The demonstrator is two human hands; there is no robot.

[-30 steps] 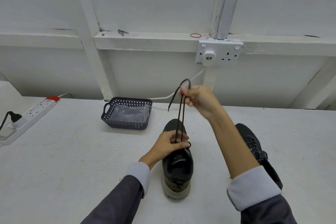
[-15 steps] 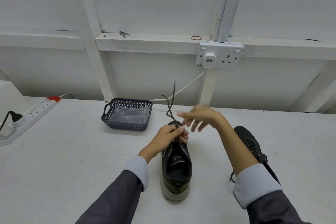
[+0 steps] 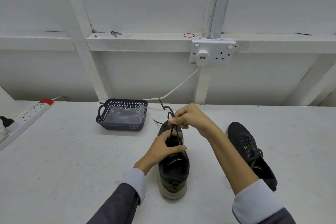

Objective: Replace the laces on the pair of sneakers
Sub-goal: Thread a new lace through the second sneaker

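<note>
A black sneaker (image 3: 173,169) stands on the white table with its heel toward me. My left hand (image 3: 163,148) grips its upper around the eyelets, thumb laid across the tongue. Just above the toe, my right hand (image 3: 189,117) pinches the black lace (image 3: 170,114), which runs down from my fingers into the shoe; its loose ends curl past the toe. The second black sneaker (image 3: 251,152) lies to the right, laced, partly behind my right forearm.
A dark plastic basket (image 3: 101,114) holding a clear plastic bag sits left of the shoe. A white power strip (image 3: 27,116) lies at the far left edge. A wall socket (image 3: 211,52) with a cable is on the white wall behind.
My right hand let go of the lace it had pulled high, dropped, and now pinches the lace again close above the toe. My left hand shifted its grip on the upper.
</note>
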